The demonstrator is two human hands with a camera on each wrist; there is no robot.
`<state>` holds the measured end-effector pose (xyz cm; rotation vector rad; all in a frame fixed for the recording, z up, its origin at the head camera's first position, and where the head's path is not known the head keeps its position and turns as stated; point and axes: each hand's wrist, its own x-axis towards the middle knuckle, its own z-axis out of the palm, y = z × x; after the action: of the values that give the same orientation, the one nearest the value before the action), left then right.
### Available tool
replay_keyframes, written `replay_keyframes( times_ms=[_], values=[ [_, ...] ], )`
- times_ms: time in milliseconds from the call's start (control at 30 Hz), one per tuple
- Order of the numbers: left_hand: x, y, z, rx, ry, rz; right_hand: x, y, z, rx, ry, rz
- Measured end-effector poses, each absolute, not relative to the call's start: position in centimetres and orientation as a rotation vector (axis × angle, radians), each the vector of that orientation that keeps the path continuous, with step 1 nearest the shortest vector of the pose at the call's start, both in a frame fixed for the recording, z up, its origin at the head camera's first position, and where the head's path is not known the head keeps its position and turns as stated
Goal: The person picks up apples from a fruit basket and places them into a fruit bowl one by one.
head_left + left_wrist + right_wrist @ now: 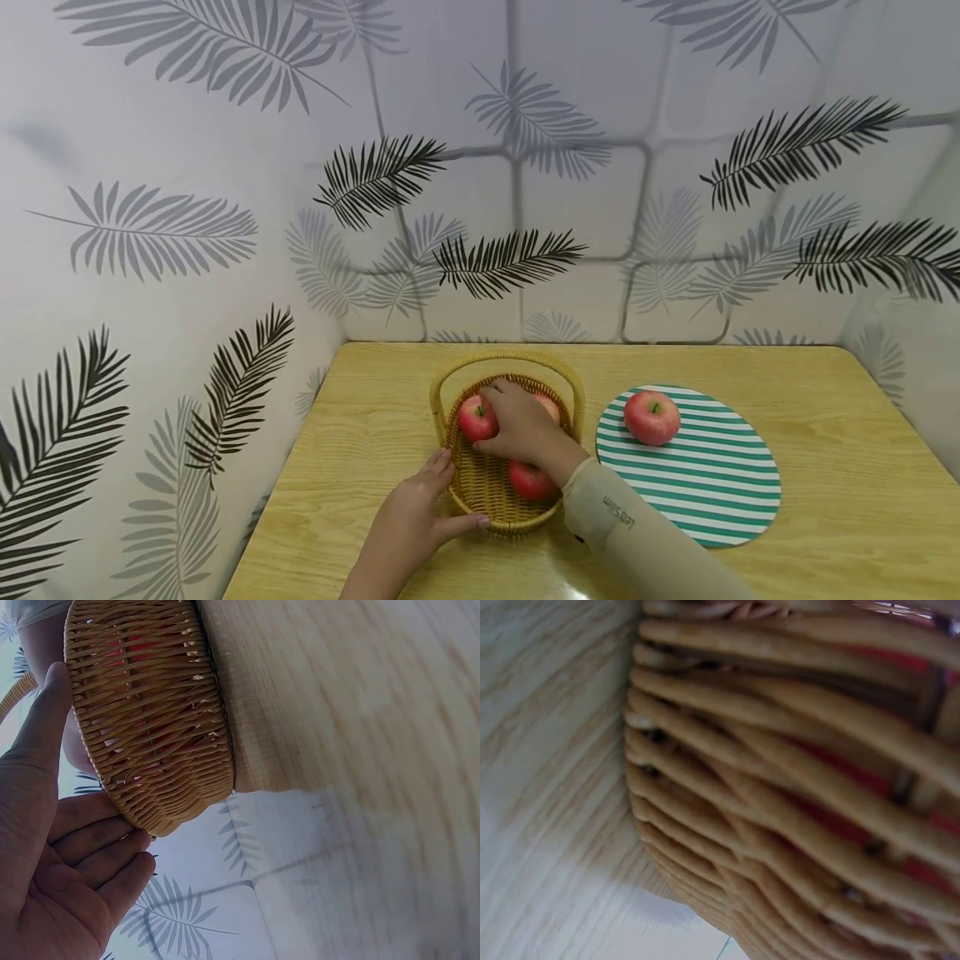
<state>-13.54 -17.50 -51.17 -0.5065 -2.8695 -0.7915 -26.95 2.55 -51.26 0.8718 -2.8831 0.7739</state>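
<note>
A wicker basket with an arched handle stands on the table. Inside it, my right hand grips a red apple at the left, fingers over its far side and thumb on its near side. Two more apples lie there: one apple under my right wrist, another apple partly hidden behind the hand. With its thumb and fingers spread along the rim, my left hand touches the basket's near left side. The left wrist view shows its fingers against the outer weave.
Right of the basket lies an oval mat with green and white stripes, bearing one apple. The wooden table meets a leaf-patterned backdrop at the back and left. Only basket weave and table fill the right wrist view.
</note>
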Motion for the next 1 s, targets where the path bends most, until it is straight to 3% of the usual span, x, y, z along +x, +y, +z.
replay_keyframes(
  times_ms=[1000],
  values=[
    [-13.8,-17.5,-51.5,-0.504,-2.875,-0.825,-25.9,3.3,-50.7,0.892,-2.823,0.886]
  ],
)
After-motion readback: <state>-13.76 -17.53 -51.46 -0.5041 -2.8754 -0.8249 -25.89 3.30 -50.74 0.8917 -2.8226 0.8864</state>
